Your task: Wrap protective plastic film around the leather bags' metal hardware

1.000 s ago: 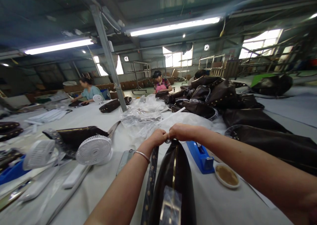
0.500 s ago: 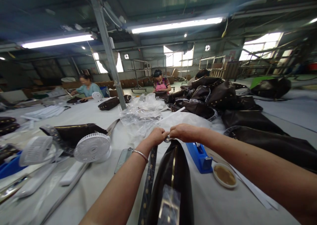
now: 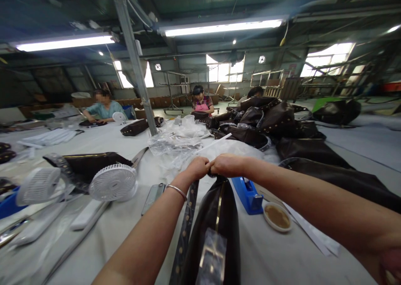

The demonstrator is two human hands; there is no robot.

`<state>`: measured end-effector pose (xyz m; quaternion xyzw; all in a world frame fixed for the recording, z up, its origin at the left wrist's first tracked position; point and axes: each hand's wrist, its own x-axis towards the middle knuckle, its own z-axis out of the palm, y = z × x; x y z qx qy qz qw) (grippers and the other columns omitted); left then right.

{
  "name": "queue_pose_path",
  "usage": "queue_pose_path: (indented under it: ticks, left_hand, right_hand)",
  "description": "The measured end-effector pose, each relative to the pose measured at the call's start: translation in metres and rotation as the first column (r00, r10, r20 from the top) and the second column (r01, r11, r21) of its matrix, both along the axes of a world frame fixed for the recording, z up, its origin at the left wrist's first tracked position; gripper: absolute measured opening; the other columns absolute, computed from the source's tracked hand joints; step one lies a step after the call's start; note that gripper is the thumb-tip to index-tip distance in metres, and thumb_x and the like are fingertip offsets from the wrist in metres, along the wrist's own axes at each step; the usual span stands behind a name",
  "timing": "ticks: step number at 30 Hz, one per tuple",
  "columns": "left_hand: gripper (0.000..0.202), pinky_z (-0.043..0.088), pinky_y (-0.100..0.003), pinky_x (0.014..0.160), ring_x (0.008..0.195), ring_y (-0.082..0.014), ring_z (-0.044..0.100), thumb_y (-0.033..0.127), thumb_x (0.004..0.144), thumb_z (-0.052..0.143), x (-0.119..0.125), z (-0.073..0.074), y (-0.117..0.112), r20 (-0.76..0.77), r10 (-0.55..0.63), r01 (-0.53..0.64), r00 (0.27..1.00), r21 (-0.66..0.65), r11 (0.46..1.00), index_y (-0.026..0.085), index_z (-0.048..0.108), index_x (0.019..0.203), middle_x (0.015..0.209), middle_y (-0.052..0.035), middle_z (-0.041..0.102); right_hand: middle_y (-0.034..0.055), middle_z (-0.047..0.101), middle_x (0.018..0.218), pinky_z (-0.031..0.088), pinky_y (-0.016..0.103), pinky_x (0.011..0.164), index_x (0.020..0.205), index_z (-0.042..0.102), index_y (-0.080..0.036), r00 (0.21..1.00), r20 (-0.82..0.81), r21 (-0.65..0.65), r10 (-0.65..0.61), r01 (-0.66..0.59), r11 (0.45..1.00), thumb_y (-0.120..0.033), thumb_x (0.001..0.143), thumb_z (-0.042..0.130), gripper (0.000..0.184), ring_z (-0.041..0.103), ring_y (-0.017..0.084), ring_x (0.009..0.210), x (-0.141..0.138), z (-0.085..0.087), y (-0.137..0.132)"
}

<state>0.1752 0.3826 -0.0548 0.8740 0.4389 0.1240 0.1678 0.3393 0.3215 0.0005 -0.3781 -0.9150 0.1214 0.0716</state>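
A dark brown leather handbag with a gold zipper lies lengthwise before me, a plastic-wrapped buckle at its near end. Along its left side runs a studded bag strap in clear wrapping, up to its far end. There my left hand and my right hand meet, fingers closed and pinching at the strap's end. The exact spot between the fingertips is hidden. Just right of the bag stand a blue tape dispenser and a shallow round dish of brown paste.
Left of me are a white fan, a phone and another brown bag. Crumpled plastic lies ahead, beside a metal post. Brown bags are heaped at right. Several people sit at work farther off.
The view has shifted slightly, so things appear a little left of before. Both hands stay at the bag's far end; a shiny metal bit between them is now covered by the fingers.
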Motion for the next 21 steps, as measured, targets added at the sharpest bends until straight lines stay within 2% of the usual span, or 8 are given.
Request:
queue_pose_path:
  ticks: [6,9,16,21]
  left_hand:
    - [0.029,0.055,-0.039,0.082,0.084,-0.0178,0.067,0.042,0.096,0.058,-0.002,0.002,-0.002,-0.012,0.000,0.000,1.000,0.024,1.000,0.015,0.067,0.090,0.091,-0.0034,0.071]
    - [0.034,0.055,-0.038,0.081,0.081,-0.0174,0.067,0.045,0.096,0.056,-0.005,0.003,-0.003,-0.010,0.001,-0.001,1.000,0.040,0.999,0.015,0.067,0.086,0.085,-0.0024,0.070]
    - [0.036,0.053,-0.037,0.080,0.079,-0.0172,0.066,0.046,0.097,0.053,-0.001,0.007,-0.003,-0.001,-0.005,0.005,1.000,0.087,0.996,0.016,0.066,0.082,0.081,-0.0020,0.069]
    - [0.035,0.053,-0.038,0.081,0.081,-0.0174,0.066,0.044,0.098,0.053,0.002,0.012,-0.005,-0.013,-0.020,0.021,1.000,0.097,0.995,0.015,0.066,0.082,0.081,-0.0021,0.069]
  right_hand:
    - [0.0074,0.074,0.091,0.041,0.028,0.074,0.077,0.072,-0.020,0.999,0.046,0.054,0.009,-0.011,0.998,0.002,0.071,0.058,0.027,0.065,0.022,0.083,0.007,-0.004,-0.004]
    - [0.0055,0.074,0.094,0.041,0.027,0.074,0.078,0.073,-0.022,0.996,0.080,0.051,0.042,-0.046,0.998,0.002,0.073,0.055,0.030,0.065,0.020,0.085,0.015,0.001,-0.004]
    - [0.0016,0.075,0.084,0.039,0.025,0.067,0.073,0.074,-0.021,0.977,0.203,0.047,0.059,-0.070,0.996,0.001,0.073,0.055,0.029,0.063,0.017,0.076,0.009,0.015,-0.002]
    - [0.0029,0.074,0.077,0.035,0.027,0.061,0.070,0.073,-0.018,0.947,0.311,0.072,0.080,-0.107,0.992,0.003,0.071,0.056,0.026,0.060,0.016,0.066,0.001,0.022,-0.008]
